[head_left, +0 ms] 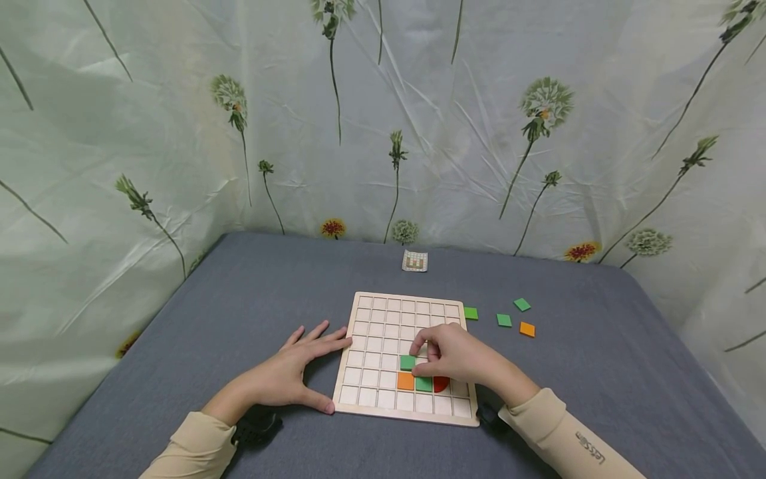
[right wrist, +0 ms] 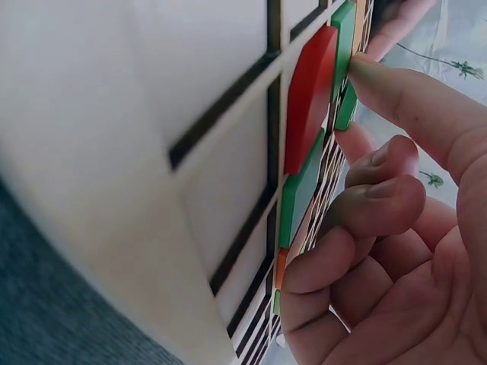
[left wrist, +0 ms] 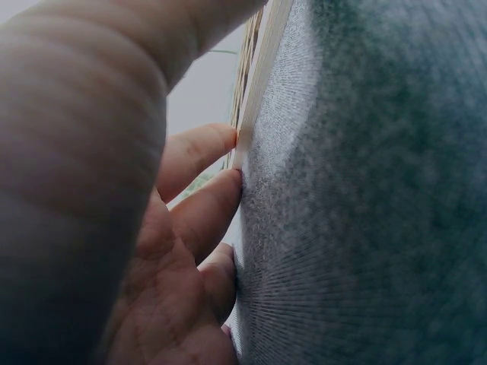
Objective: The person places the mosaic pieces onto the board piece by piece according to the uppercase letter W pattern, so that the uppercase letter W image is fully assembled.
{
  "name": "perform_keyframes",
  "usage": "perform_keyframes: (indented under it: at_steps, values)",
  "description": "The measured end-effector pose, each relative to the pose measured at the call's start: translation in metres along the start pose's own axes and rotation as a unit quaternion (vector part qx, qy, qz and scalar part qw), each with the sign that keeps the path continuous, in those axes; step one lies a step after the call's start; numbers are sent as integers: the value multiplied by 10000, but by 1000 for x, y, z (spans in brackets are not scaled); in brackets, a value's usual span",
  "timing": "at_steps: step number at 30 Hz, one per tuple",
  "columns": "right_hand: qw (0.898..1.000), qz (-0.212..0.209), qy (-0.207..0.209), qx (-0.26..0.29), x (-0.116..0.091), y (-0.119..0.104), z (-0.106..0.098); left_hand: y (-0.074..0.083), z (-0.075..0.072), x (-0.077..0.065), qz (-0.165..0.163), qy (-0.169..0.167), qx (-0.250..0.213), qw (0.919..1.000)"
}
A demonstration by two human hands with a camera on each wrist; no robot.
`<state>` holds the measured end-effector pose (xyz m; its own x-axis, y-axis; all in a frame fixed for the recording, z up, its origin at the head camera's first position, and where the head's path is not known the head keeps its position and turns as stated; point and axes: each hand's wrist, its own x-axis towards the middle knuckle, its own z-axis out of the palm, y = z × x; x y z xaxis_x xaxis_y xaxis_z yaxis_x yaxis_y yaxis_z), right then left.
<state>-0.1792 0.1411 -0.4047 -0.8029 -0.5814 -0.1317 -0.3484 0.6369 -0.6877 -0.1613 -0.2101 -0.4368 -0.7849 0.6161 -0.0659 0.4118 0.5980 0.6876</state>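
A pale wooden grid board (head_left: pixel 368 359) lies on the cloth. My left hand (head_left: pixel 293 372) is spread at its left side, thumb and index fingertip touching the edge; the left wrist view shows fingertips against the board's side (left wrist: pixel 259 84). Over the board, my right hand (head_left: pixel 455 352) pinches a green square tile (head_left: pixel 407 362) between thumb and index finger, also seen as a green tile (right wrist: pixel 347 106) in the right wrist view. Close by sit an orange tile (head_left: pixel 405 381), another green tile (head_left: pixel 423 384) and a red rounded piece (head_left: pixel 441 384). Under the hand lies a further green piece (right wrist: pixel 300 190).
Right of the board lie a light green tile (head_left: pixel 471 313), two green tiles (head_left: pixel 504 320) and an orange tile (head_left: pixel 527 329). A small patterned card (head_left: pixel 415 261) is behind the board. A dandelion-print curtain (head_left: pixel 371 100) stands behind the grey cloth-covered table (head_left: pixel 287 279).
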Motion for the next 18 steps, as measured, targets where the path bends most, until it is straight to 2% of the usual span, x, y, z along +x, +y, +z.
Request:
perform_keyframes:
  at_steps: [18]
  values:
    - [10000, -36, -24, -47, 0, 0, 1, 0, 0, 0, -11, 8, 45, 10000]
